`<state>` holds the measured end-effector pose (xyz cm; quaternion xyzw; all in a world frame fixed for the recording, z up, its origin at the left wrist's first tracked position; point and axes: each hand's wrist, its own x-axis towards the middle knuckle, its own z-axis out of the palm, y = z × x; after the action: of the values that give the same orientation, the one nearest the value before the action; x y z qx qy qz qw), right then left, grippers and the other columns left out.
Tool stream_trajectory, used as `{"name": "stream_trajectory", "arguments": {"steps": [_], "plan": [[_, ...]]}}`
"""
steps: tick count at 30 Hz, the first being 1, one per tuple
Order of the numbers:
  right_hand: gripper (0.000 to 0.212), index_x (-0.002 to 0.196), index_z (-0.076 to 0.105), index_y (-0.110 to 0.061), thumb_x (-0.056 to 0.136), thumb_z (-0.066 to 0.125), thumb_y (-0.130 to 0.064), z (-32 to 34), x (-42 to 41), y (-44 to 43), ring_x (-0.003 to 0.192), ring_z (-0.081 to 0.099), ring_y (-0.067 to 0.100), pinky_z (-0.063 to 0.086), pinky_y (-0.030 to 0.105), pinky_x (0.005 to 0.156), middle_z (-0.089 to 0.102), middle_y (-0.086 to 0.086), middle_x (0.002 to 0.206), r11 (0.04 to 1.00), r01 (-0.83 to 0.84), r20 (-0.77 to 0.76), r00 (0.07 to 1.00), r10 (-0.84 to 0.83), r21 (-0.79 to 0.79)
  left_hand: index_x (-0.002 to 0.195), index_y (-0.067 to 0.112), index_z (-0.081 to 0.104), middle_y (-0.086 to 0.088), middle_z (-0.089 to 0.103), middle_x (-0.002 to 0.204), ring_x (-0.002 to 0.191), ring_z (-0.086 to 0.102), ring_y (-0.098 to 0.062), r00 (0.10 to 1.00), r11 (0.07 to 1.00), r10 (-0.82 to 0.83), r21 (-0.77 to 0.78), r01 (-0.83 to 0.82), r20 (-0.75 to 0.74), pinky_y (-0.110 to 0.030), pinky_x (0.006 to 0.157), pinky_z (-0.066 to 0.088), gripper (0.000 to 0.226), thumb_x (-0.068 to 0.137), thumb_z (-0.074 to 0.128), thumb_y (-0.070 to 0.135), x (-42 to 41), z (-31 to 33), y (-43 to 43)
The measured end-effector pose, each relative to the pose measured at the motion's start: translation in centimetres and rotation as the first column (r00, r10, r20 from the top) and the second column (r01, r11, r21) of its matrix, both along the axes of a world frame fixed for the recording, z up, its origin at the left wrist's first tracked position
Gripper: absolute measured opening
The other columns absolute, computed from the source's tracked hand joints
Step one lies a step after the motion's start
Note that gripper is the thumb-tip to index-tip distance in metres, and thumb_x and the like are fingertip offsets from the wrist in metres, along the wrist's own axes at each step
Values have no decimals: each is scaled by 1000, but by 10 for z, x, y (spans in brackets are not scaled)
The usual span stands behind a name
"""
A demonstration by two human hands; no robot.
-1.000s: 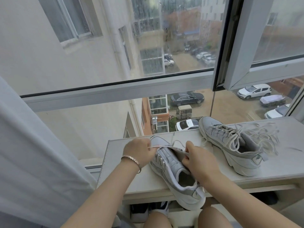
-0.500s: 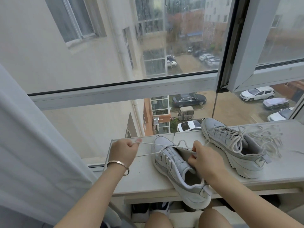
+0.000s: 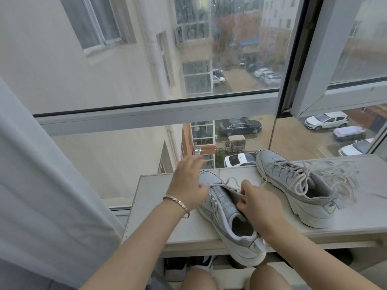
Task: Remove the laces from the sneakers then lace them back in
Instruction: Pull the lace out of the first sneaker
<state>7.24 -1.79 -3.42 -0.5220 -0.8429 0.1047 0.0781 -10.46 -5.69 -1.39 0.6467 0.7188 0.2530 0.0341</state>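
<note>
Two pale grey sneakers lie on a white ledge [image 3: 150,208] under the window. The near sneaker [image 3: 225,218] lies tilted, its heel hanging over the front edge. Its white lace [image 3: 229,181] runs loosely across the upper eyelets. My right hand [image 3: 259,208] grips that sneaker's upper beside the tongue, fingers curled. My left hand [image 3: 186,185] is at the toe side, fingers spread upward and blurred, thumb tip touching the lace. The far sneaker [image 3: 310,197] stands to the right, fully laced, loose ends trailing.
A white curtain [image 3: 41,185] hangs at the left. The window glass stands right behind the ledge, and an opened sash [image 3: 314,59] juts in at the upper right. Dark shoes [image 3: 201,266] sit under the ledge, by my knees.
My left hand had pulled the lace out to the left; it has now swung back to the sneaker's toe with its fingers spread. My right hand stays on the sneaker.
</note>
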Motion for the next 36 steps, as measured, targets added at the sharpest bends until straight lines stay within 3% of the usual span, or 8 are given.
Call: {"name": "stream_trajectory", "arguments": {"steps": [5, 13, 18, 24, 27, 30, 33, 36], "plan": [[14, 91, 30, -19, 91, 42, -26, 2, 0, 0, 71, 40, 26, 28, 31, 56, 51, 2, 84, 1000, -18, 33, 999, 18, -3, 117, 14, 60, -3, 57, 122, 116, 49, -22, 978, 942, -176, -307, 134, -114, -35, 97, 39, 27, 95, 44, 16, 16, -15, 22], [15, 89, 29, -19, 91, 42, -26, -1, 1, 0, 69, 40, 24, 21, 30, 47, 31, -6, 65, 999, -42, 11, 999, 42, 12, 102, 14, 61, -2, 56, 109, 106, 48, -20, 967, 953, -112, -302, 39, -227, -32, 79, 40, 24, 95, 46, 32, 24, -13, 34], [15, 88, 27, -18, 90, 41, -22, -2, 7, 0, 70, 41, 25, 21, 30, 47, 32, -5, 65, 999, -45, -31, 999, 45, -11, 82, 8, 59, -9, 58, 92, 86, 53, -28, 970, 966, 226, -153, -210, 93, -30, 66, 36, 19, 92, 47, 19, 5, -26, 28], [13, 89, 29, -19, 90, 41, -23, -3, 5, -5, 72, 41, 24, 21, 30, 48, 39, -5, 74, 997, -74, -19, 997, 74, 1, 90, 6, 66, -15, 65, 104, 98, 58, -32, 693, 722, 684, -344, -600, 226, -29, 75, 41, 17, 90, 53, 16, -64, -29, 3], [13, 88, 30, -18, 90, 42, -22, -3, 2, -7, 72, 44, 25, 23, 32, 51, 39, -4, 74, 996, -94, -39, 995, 94, -3, 101, 14, 65, -8, 61, 115, 106, 54, -28, 822, 770, 569, -341, -539, -12, -32, 84, 42, 19, 90, 49, 14, -46, -29, 1], [13, 89, 32, -19, 90, 43, -25, -2, 4, -11, 73, 44, 25, 20, 30, 48, 49, -1, 83, 996, -90, -39, 995, 91, 15, 116, 15, 60, -1, 55, 125, 116, 48, -22, 975, 966, 220, -147, -214, 20, -30, 95, 37, 30, 90, 47, 7, -11, -20, 8], [15, 90, 29, -20, 91, 43, -27, -2, 4, -13, 72, 41, 24, 22, 32, 50, 51, 0, 88, 996, -83, -9, 997, 83, 13, 108, 16, 64, 1, 61, 114, 109, 52, -17, 998, 979, -62, -190, 67, 33, -28, 95, 38, 22, 93, 49, 19, 21, -8, 14], [15, 89, 30, -19, 91, 43, -26, -2, 3, -9, 71, 42, 25, 23, 33, 50, 47, -1, 82, 998, -64, -36, 997, 63, -23, 104, 15, 62, 0, 60, 109, 104, 54, -18, 997, 968, -79, -240, 70, -27, -31, 91, 40, 19, 94, 48, 24, 28, -10, 19]]}}
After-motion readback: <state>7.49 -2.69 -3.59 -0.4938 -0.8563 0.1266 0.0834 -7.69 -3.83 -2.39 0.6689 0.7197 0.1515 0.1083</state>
